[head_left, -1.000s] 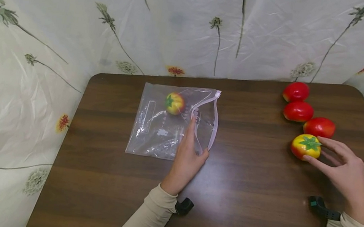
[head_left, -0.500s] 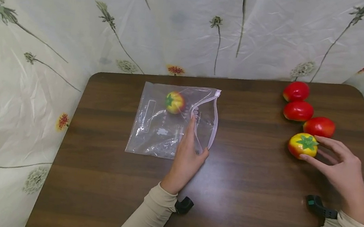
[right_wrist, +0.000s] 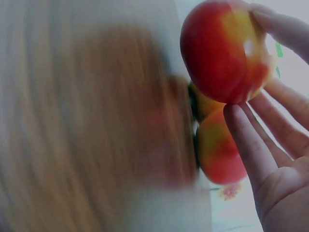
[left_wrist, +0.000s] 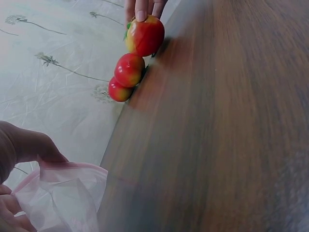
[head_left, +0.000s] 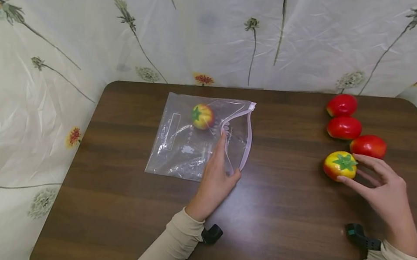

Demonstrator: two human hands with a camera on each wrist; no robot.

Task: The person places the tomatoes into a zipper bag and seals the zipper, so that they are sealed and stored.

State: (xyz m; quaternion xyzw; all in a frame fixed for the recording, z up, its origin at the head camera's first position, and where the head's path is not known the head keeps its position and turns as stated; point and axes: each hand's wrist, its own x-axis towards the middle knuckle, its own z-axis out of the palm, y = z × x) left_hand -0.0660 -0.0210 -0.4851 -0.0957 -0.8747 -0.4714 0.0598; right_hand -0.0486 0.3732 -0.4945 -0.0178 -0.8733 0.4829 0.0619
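right hand point(head_left: 388, 193): fingers pinch tomato point(head_left: 340, 166) | left hand point(head_left: 216, 179): fingers grip zip bag point(head_left: 174, 152) | risk: glossy skin could slip fingertip hold, tomato rolling across counter point(head_left: 276, 244)

The tabletop point(head_left: 281, 179) between bag point(head_left: 186, 147) and held fruit point(head_left: 335, 167) allows passage (red fruits point(head_left: 344, 128) block the far right).

We read no text; print point(head_left: 230, 134) on the bag point(head_left: 197, 141) beside the fingers point(head_left: 219, 151) of the left hand point(head_left: 215, 181) is too small.
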